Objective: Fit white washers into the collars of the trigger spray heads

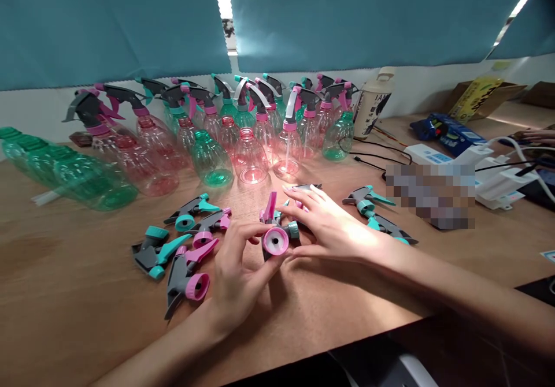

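My left hand (236, 274) is closed around a grey and pink trigger spray head (276, 242). Its pink collar faces me, and its pink trigger points up. My right hand (327, 225) is open just to the right, fingers stretched over more spray heads. A teal collar (293, 230) shows between the hands; the fingers partly hide what lies under them, so touching is unclear. Left of my left hand lie a pink spray head (184, 280) and a teal one (156, 251), with others behind. Two teal ones (365, 198) lie beyond my right wrist.
Several clear pink (251, 159) and green bottles (212, 159) stand behind, many topped with spray heads. More green bottles (87, 179) lie at the left. Right: a cream drink bottle (375, 101), black cables (377, 144), white plug boxes (498, 182) and a blue packet (459, 136).
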`<state>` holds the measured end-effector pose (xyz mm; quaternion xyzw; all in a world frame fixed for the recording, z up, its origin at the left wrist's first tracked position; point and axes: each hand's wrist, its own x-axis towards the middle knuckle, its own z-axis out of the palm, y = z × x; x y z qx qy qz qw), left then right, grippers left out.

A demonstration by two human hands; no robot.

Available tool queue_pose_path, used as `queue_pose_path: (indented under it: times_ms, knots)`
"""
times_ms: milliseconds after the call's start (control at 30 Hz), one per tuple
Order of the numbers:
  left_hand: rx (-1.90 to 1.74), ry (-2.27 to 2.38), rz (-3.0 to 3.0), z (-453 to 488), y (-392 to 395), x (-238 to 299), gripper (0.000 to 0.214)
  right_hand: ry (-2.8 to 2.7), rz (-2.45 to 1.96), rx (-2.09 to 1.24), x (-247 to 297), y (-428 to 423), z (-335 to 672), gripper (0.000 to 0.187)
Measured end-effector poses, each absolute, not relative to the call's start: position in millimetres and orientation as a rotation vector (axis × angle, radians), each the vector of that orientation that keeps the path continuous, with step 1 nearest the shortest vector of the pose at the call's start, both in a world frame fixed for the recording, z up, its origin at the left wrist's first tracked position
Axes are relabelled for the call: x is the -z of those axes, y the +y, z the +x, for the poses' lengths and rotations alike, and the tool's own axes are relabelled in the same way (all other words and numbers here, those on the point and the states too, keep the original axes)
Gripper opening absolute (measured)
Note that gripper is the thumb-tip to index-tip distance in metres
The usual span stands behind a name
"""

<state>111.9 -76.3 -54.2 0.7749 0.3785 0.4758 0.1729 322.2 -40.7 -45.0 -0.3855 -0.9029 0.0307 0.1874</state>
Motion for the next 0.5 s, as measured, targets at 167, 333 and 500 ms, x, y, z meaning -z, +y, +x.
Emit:
queue_pose_path:
  times_ms: [167,333,500]
  knots:
    - [-1.294,1.087,2.194,113.3,-76.0,54.3,0.026,-2.614,-1.162,-0.112,43.0,-24.2,330.2,0.058]
    - [-1.251,1.084,2.194,112.6,-77.6,54.0,0.024,-2.583,-1.351,-0.163,45.9,-28.1,363.4,0.053]
    - [-1.148,1.148,2.18,114.7,-75.5,54.2,0.023,-2.383,-1.508,-0.089,48.8,-55.4,404.9,0.068]
